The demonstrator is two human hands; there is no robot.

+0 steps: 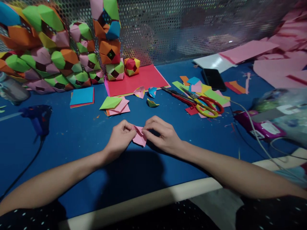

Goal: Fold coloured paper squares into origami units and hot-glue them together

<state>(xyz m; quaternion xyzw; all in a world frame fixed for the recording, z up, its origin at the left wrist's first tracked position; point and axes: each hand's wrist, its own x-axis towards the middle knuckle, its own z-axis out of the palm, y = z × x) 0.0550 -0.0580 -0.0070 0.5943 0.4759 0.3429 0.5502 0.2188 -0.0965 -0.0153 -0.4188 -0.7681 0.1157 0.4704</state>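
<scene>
Between my two hands is a small pink paper [139, 139], partly folded, just above the blue table. My left hand [122, 134] pinches its left edge between thumb and fingers. On the other side my right hand [161, 132] grips the right edge, thumb below and fingers above. Beyond the hands lie a stack of folded green and pink papers [116, 106] and a dark green folded piece [153, 103]. A blue folded piece [152, 92] and a pink-and-yellow one [139, 92] sit a bit farther back.
Paper balls [64, 62] are stacked at the back left, near square blue sheets [82, 95]. A glue gun [38, 118] lies left. Scissors [203, 103], paper scraps and a black phone [213, 80] are to the right, with a purple device [260, 126] and cables. Red sheets [141, 80] lie behind.
</scene>
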